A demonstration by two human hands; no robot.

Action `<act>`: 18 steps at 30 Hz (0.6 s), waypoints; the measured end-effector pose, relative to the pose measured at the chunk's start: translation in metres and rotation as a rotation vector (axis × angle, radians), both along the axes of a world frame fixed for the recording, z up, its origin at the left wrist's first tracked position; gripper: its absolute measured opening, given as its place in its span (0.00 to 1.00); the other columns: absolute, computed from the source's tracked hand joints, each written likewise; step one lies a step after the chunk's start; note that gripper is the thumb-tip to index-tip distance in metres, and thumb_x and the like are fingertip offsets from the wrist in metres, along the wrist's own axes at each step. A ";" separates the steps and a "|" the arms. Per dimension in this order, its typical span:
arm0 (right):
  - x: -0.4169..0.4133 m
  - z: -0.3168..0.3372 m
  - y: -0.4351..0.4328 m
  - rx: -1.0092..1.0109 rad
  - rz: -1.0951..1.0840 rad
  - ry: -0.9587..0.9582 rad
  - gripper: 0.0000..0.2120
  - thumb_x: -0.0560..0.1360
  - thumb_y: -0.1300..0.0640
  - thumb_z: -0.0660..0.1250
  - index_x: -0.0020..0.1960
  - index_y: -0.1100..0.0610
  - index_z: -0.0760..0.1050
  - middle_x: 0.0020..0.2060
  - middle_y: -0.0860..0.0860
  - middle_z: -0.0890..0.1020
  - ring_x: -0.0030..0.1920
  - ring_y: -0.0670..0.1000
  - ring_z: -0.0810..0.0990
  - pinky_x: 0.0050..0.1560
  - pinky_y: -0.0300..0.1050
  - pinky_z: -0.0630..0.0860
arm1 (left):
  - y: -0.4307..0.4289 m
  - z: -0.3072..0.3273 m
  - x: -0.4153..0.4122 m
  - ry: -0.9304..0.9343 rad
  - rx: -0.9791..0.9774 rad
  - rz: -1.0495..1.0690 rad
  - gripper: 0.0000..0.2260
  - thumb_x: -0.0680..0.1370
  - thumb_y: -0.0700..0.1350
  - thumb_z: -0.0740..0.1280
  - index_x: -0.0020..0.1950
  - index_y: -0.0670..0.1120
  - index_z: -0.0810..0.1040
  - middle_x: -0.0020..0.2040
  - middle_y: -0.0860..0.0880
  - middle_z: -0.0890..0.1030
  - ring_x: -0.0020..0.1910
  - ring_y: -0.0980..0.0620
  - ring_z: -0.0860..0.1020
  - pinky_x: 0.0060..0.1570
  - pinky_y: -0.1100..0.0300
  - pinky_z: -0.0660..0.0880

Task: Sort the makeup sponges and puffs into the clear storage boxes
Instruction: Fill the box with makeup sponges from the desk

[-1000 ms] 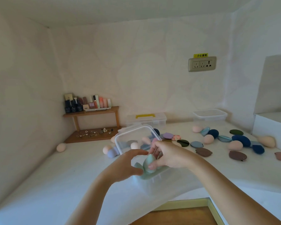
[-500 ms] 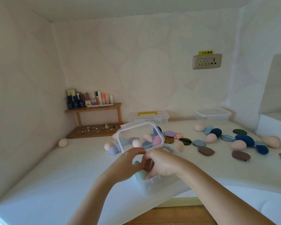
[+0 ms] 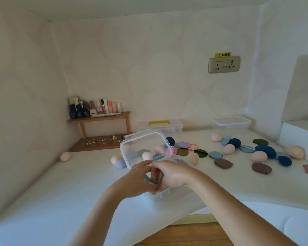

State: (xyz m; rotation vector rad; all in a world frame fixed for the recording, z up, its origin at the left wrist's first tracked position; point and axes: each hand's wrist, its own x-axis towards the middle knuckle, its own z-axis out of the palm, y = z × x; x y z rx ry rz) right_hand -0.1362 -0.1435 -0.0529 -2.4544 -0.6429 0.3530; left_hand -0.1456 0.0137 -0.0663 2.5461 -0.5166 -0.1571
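A clear storage box (image 3: 178,158) stands near the table's front edge, its hinged lid (image 3: 146,147) propped upright behind it. Both my hands are down in the box. My left hand (image 3: 136,181) and my right hand (image 3: 172,174) meet over pale green sponges (image 3: 148,179), with fingers closed around them; the fingertips are mostly hidden. Behind the lid lie pink, blue and lilac sponges (image 3: 121,163). Further right, loose pieces are scattered: a pink egg sponge (image 3: 229,149), a navy puff (image 3: 266,151), a brown puff (image 3: 261,167).
An empty clear box (image 3: 231,121) sits at the back right, and a lidded box with a yellow handle (image 3: 159,126) at the back middle. A wooden shelf (image 3: 98,118) with cosmetics fills the left corner. A lone pink sponge (image 3: 65,156) lies by the left wall. A white block (image 3: 299,137) stands at the far right.
My right hand has lowered the green teardrop sponge from above the box down into it. Both hands have sunk deeper into the box and closed together.
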 end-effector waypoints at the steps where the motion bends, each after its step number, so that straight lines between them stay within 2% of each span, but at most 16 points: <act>1: 0.001 0.001 0.000 -0.004 0.017 0.007 0.12 0.67 0.60 0.74 0.45 0.52 0.72 0.42 0.49 0.76 0.42 0.50 0.75 0.46 0.46 0.72 | -0.002 0.001 0.000 -0.004 0.010 0.009 0.25 0.72 0.45 0.71 0.67 0.53 0.69 0.75 0.58 0.55 0.72 0.51 0.56 0.66 0.57 0.61; 4: 0.001 0.005 -0.004 0.041 0.033 0.056 0.12 0.68 0.63 0.72 0.44 0.52 0.72 0.45 0.50 0.77 0.45 0.50 0.76 0.47 0.43 0.72 | -0.006 0.005 0.001 0.004 0.021 0.028 0.25 0.72 0.43 0.70 0.67 0.51 0.69 0.73 0.55 0.59 0.69 0.50 0.60 0.66 0.57 0.63; 7: -0.004 0.006 -0.015 0.275 -0.013 0.105 0.12 0.68 0.66 0.72 0.40 0.52 0.73 0.46 0.52 0.80 0.46 0.51 0.81 0.51 0.42 0.80 | -0.009 0.004 0.003 -0.002 0.036 0.022 0.25 0.71 0.41 0.69 0.67 0.54 0.69 0.73 0.55 0.60 0.69 0.49 0.60 0.69 0.52 0.63; 10: -0.006 0.006 -0.031 0.543 -0.009 0.110 0.10 0.71 0.68 0.71 0.42 0.54 0.75 0.41 0.52 0.79 0.37 0.51 0.81 0.44 0.43 0.79 | -0.010 0.002 0.005 0.008 0.058 0.033 0.29 0.71 0.39 0.68 0.70 0.55 0.66 0.74 0.56 0.58 0.71 0.48 0.58 0.69 0.50 0.62; 12: -0.008 0.005 -0.045 0.627 -0.036 0.062 0.07 0.72 0.65 0.71 0.44 0.56 0.76 0.39 0.52 0.79 0.36 0.51 0.79 0.42 0.43 0.77 | -0.012 0.001 0.007 0.003 0.055 0.030 0.29 0.72 0.39 0.68 0.71 0.54 0.65 0.74 0.56 0.57 0.71 0.49 0.58 0.70 0.52 0.62; 14: -0.010 0.004 -0.057 0.552 -0.077 -0.006 0.02 0.73 0.62 0.71 0.45 0.56 0.80 0.40 0.52 0.82 0.38 0.48 0.79 0.46 0.44 0.77 | -0.016 0.002 0.009 -0.005 0.040 0.018 0.29 0.72 0.39 0.68 0.71 0.53 0.64 0.74 0.56 0.56 0.71 0.50 0.58 0.69 0.55 0.63; 16: -0.015 0.006 -0.064 0.268 -0.048 -0.032 0.06 0.75 0.56 0.69 0.49 0.56 0.83 0.43 0.50 0.84 0.41 0.42 0.79 0.49 0.40 0.74 | -0.023 0.003 0.010 -0.007 0.032 -0.004 0.29 0.72 0.38 0.68 0.72 0.52 0.64 0.74 0.56 0.56 0.71 0.50 0.59 0.68 0.57 0.63; 18: -0.022 0.011 -0.065 0.015 -0.008 0.047 0.12 0.78 0.50 0.64 0.54 0.53 0.82 0.46 0.46 0.84 0.36 0.36 0.76 0.42 0.34 0.70 | -0.031 0.004 0.009 -0.003 0.027 -0.035 0.29 0.73 0.38 0.67 0.72 0.52 0.65 0.74 0.57 0.57 0.70 0.51 0.60 0.64 0.60 0.65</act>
